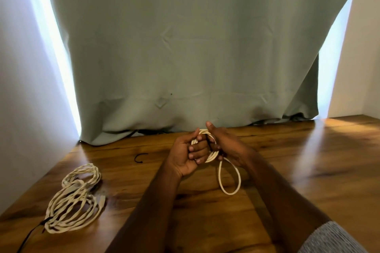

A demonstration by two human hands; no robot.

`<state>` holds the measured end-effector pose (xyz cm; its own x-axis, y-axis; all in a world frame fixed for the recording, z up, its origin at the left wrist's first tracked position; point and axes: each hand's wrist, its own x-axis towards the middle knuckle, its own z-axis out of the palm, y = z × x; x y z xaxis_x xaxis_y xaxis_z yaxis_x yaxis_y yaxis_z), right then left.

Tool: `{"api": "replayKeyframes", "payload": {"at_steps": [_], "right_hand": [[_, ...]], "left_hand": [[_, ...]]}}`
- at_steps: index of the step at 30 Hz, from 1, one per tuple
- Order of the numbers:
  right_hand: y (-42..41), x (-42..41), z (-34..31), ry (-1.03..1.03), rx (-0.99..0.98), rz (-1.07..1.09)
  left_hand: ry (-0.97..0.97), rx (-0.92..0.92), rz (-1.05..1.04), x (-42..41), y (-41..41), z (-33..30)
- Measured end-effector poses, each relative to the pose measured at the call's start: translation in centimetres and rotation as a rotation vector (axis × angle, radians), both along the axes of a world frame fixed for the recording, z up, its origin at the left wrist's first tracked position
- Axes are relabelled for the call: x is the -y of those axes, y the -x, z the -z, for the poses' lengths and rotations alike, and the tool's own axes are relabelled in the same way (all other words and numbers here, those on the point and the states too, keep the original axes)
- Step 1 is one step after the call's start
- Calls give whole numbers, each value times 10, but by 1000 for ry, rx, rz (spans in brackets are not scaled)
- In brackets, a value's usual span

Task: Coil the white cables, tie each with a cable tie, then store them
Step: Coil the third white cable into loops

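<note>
Above the wooden table (267,170), my left hand (187,154) grips a small coil of white cable (212,155), fingers curled through its ring. My right hand (228,146) holds the coil's right side, thumb raised. A loose loop of the same cable (230,178) hangs down from the coil towards the table. A bundle of coiled white cables (75,199) lies on the table at the left. A small black cable tie (140,158) lies bent on the table behind them.
A grey-green curtain (185,57) hangs along the table's far edge, with white walls on both sides. A thin black wire (30,234) runs off the front left by the coiled bundle. A grey sleeve (333,238) shows at bottom right.
</note>
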<state>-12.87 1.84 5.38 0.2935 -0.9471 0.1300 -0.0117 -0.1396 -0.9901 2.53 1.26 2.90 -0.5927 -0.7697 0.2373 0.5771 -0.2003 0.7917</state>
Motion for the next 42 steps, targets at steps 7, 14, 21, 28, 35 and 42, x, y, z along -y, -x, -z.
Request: {"api": "replayKeyframes", "payload": {"at_steps": [7,14,21,28,35,42], "right_hand": [[25,-5,12,-240,333,-401],[20,3,21,-106,356,-359],[17,1,19,-36,274,-264],[17,5,18,18,150,-137],[29,1,15,10,78,40],[30,-2,30,113,-573,224]], "left_hand": [[-92,-116,-90,2,-3,0],[-113,-199,-93,-1,-4,3],[-70,-189,-57,-3,-6,3],[-70,-157,-46,3,-6,4],[-71,-178,-172,0,-15,-4],[-59,-209,-254,0,-17,-10]]}}
